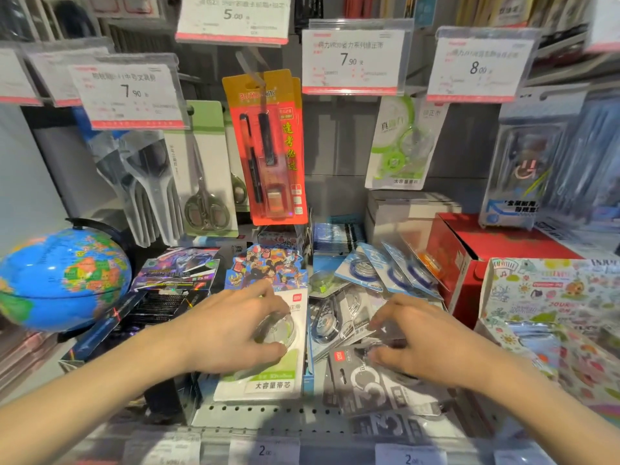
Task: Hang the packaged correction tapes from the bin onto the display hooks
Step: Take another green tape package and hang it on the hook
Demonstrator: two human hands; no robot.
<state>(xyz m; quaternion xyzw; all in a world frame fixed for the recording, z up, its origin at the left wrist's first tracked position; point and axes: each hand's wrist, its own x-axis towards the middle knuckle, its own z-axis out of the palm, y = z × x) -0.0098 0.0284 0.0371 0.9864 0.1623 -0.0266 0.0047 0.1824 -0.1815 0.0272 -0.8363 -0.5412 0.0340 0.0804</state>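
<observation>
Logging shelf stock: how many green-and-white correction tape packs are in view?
2. One pack hangs on a hook under the middle 7.90 tag; one pack lies on the shelf under the left hand. More may be buried in the pile.

A stationery shop: price tags (352,60) above hooked packaged scissors (204,182), shelf-edge labels (265,450)

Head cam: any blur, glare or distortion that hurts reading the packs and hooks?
Head view: wide-angle bend bows the price tags and shelf edge; corners and bottom edge smear soft. Centre is sharper: left hand on the green-and-white pack, right hand over the grey packs. Blister plastic glints under the left fingers; small print on tags is unreadable.
</observation>
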